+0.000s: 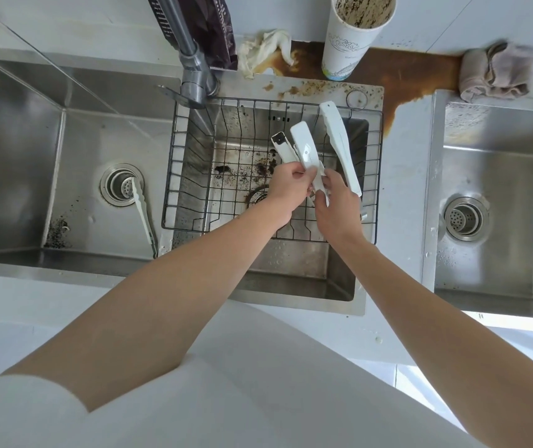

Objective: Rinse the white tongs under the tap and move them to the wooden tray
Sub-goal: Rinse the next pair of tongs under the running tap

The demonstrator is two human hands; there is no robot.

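**White tongs held in both grips above the wire basket, with the tap off to their far left.**

The white tongs (pixel 304 150) hang over the wire basket (pixel 174 189) in the middle sink (pixel 291 305). Their low end is in your hands and their long axis runs away from you toward the sink's far edge. Your left grip (pixel 286 185) curls round them from the left, and your right grip (pixel 336 202) pinches the lower end. A further white strip (pixel 339 147) lies along the right grip; I cannot tell whether it belongs to the same tongs. The tap (pixel 190 59) stands at the sink's far-left corner, nearer your left grip, so I judge the tongs must swing left. No water or wooden tray shows.
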